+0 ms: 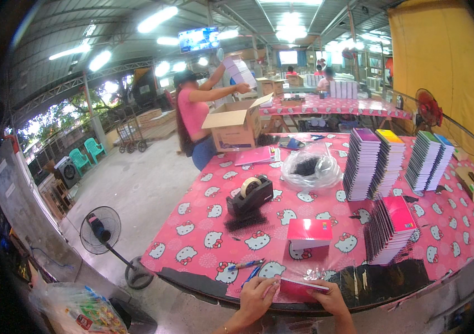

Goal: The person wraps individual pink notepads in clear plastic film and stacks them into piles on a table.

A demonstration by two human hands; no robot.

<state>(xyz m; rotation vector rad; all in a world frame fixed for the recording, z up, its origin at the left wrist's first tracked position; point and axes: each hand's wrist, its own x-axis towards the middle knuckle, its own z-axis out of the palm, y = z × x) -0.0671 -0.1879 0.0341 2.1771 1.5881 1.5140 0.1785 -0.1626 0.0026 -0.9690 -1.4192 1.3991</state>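
Note:
At the table's near edge, a thin pink-covered notebook point(297, 288) lies low between my hands. My left hand point(256, 299) pinches its left end. My right hand point(330, 299) grips the right end, thumb and fingers closed on it. Just beyond stands a small pile of pink notebooks point(310, 230), with clear plastic film around it. To the right rises a stack of pink-covered notebooks point(394, 227) with black spiral bindings. A blue pen point(242, 265) lies left of the pile, and a blue-handled tool point(252, 275), partly hidden, is beside my left hand.
A black tape dispenser point(250, 196) stands mid-table near loose black binding coils point(245, 221). Behind are a clear plastic bag point(328, 166) of coils and purple point(365, 135) and yellow notebook stacks point(390, 137). Across the table, another person point(193, 108) lifts books over a carton point(236, 133).

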